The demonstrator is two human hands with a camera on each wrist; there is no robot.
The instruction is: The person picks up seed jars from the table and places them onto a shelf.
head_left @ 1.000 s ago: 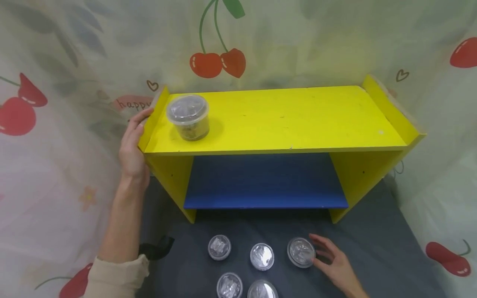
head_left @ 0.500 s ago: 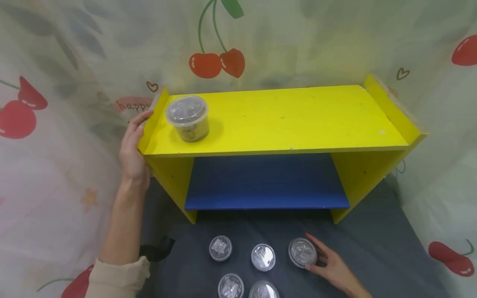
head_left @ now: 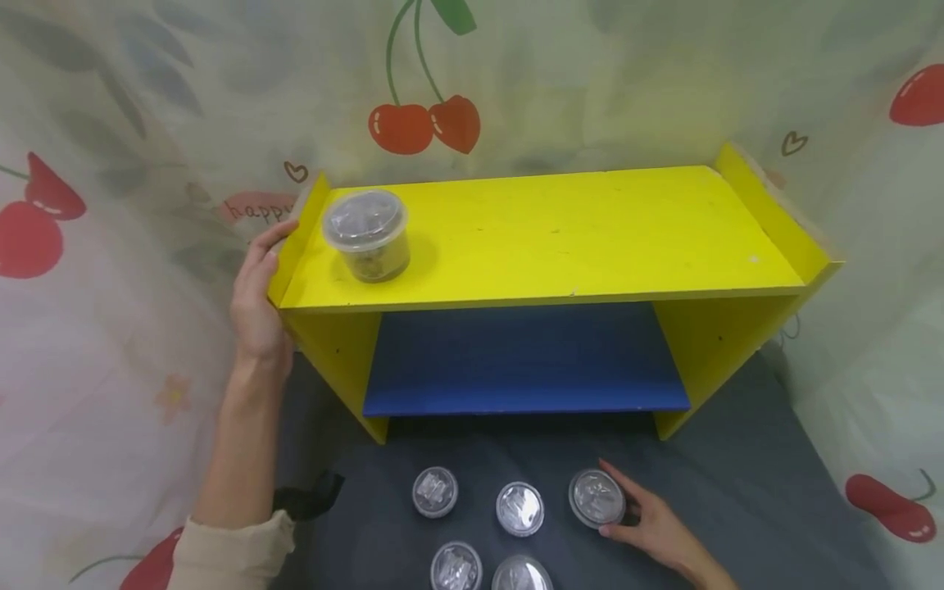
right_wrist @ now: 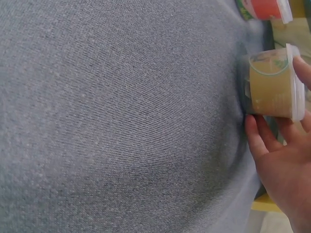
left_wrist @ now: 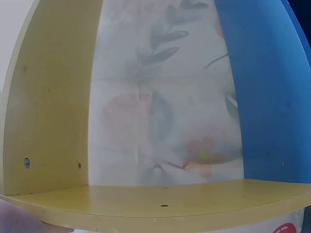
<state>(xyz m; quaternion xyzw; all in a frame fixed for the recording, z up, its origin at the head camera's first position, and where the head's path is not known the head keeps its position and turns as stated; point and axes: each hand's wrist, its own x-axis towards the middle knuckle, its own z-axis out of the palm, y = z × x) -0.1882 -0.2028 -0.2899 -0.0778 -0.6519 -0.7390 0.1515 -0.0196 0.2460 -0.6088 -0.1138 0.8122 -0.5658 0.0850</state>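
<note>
My left hand (head_left: 258, 307) rests against the outer left side of the yellow shelf unit (head_left: 516, 238), its fingertips at the raised side edge. Most of that hand is outside the left wrist view; a blurred bit shows beside the yellow panel (left_wrist: 160, 201). At the right front, my right hand (head_left: 652, 524) grips a small lidded plastic tub (head_left: 597, 498) standing on the dark cloth. In the right wrist view the tub (right_wrist: 272, 85) has yellowish sides and a clear lid; the thumb lies at the lid rim, fingers along the side.
One lidded tub (head_left: 366, 238) stands on the yellow top, at the left. Below is a blue shelf (head_left: 527, 360). More lidded tubs, including one at the left (head_left: 435, 492) and one in the middle (head_left: 519, 509), stand on the dark cloth (head_left: 737, 459). A cherry-printed curtain (head_left: 590, 90) hangs behind.
My right hand has moved slightly left and closed in on the tub, its thumb now against the rim. My left hand stays at the shelf unit's side.
</note>
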